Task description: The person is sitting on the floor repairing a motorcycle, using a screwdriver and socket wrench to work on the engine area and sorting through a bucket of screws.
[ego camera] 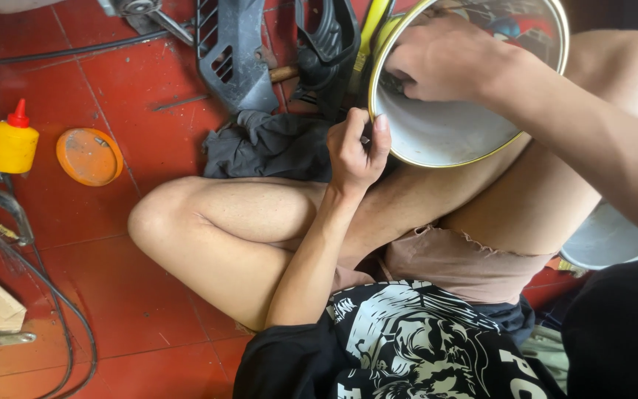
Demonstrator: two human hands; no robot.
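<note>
Resting on the raised knees of a person seated on a red tiled floor (112, 244), a round white bowl-shaped shell (444, 129) with a yellow rim is seen tilted toward the wearer, a posture that appears to keep its hollow open to view. The rim at nine o'clock is pinched by the left hand (356, 151), fingers closed on its edge. The right hand (444, 59), at twelve o'clock, is pressed inside, fingers curled; what they clasp cannot be told. Nothing loose is visible within the shell. A capped yellow squeeze bottle (11, 140) and an orange lid (89, 156) are left standing at nine o'clock, contents unseen.
</note>
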